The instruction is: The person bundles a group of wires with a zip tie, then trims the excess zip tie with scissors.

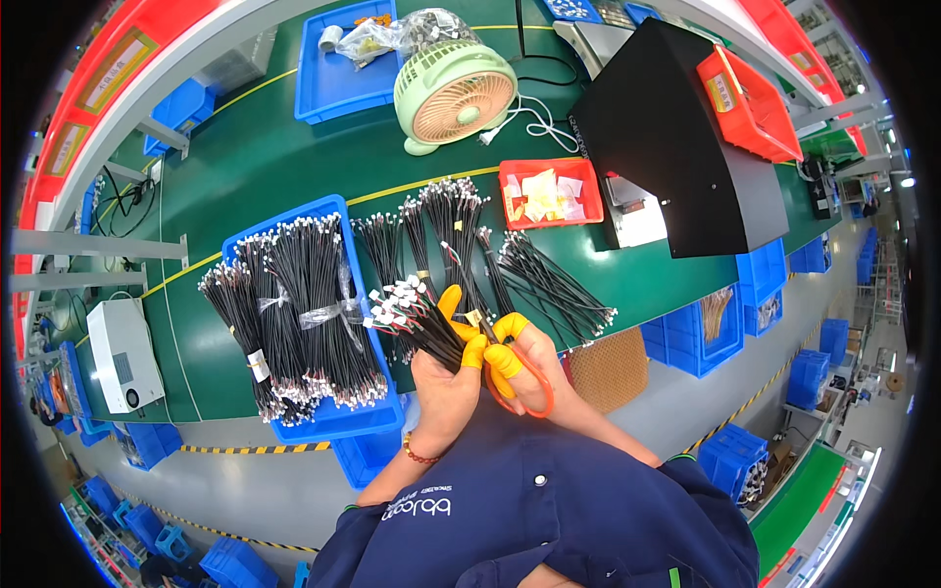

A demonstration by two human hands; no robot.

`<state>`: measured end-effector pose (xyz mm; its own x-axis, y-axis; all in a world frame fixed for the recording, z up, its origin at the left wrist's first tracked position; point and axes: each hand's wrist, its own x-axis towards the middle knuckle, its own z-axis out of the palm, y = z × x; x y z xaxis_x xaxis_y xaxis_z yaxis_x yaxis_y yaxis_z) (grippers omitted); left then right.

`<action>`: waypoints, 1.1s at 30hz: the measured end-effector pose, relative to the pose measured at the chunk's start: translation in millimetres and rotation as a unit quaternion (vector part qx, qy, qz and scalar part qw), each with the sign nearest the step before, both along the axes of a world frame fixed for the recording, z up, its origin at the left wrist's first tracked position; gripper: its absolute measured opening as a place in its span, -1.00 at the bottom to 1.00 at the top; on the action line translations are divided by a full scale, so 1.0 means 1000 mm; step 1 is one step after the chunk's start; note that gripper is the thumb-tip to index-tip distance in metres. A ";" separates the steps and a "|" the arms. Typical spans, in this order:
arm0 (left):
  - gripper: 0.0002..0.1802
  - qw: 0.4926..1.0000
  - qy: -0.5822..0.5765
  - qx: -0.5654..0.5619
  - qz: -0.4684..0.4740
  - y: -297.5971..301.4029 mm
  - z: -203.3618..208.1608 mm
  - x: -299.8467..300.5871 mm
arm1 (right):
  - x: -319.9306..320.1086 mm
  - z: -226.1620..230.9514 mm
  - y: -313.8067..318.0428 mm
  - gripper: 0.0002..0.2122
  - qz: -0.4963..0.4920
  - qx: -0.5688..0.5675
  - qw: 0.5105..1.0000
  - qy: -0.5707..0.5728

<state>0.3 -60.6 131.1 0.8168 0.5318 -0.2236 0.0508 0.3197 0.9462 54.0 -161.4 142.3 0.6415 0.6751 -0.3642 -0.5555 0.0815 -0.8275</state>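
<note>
My left hand (447,384), with yellow finger covers, is closed around a bundle of black cables (427,328) whose white connectors fan out to the upper left. Orange-handled scissors (540,390) are in my right hand (529,361), which also wears yellow finger covers. Their blades point up beside the left fingers, next to a small yellowish tag (474,318). Whether the blades touch anything is too small to tell. Beyond my hands lie more cable bundles (456,220) and a loose spread of cables (549,279) on the green table (627,304).
On the left, a blue tray (345,218) holds several tied cable bundles (314,294). A red bin (505,201) with paper slips stands ahead, near a green fan (456,98). To the right is a large black hood (676,137). Blue bins (686,333) sit below the table edge.
</note>
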 end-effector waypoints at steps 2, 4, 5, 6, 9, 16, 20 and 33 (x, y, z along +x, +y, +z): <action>-0.79 0.998 0.008 -0.056 0.002 -0.005 0.000 -0.001 | 0.008 0.008 0.002 -0.87 -0.038 -0.049 0.998 0.011; -0.53 0.998 0.030 -0.005 -0.057 -0.015 -0.015 -0.014 | 0.026 0.004 -0.007 -0.90 -0.103 0.005 0.995 -0.015; -0.42 0.993 0.050 -0.025 -0.103 -0.017 -0.016 -0.017 | 0.033 0.008 -0.013 -0.89 -0.119 0.022 0.991 -0.050; -0.41 0.990 0.087 -0.051 -0.094 -0.013 -0.006 -0.012 | 0.037 0.010 -0.021 -0.88 -0.122 0.050 0.990 -0.047; -0.43 0.979 -0.012 -0.199 -0.044 0.000 -0.011 -0.001 | 0.038 0.016 -0.032 -0.83 -0.111 0.085 0.989 -0.041; -0.62 0.964 -0.020 -0.263 -0.038 -0.003 -0.012 0.006 | 0.045 0.005 -0.042 -0.71 -0.081 -0.167 0.970 -0.158; -0.80 0.947 0.002 -0.318 -0.033 0.000 -0.026 0.006 | 0.079 -0.047 -0.068 -0.65 -0.024 -0.446 0.791 -0.419; -0.52 0.980 0.032 -0.152 -0.127 0.041 0.007 0.042 | 0.131 -0.133 -0.146 -0.78 0.036 -0.548 0.635 -0.543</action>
<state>42.7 -19.5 138.5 0.8936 0.2134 -0.3950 0.2217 0.5553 0.8015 185.4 -307.1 9.0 0.8980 0.4399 -0.0091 0.4223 -0.8674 -0.2632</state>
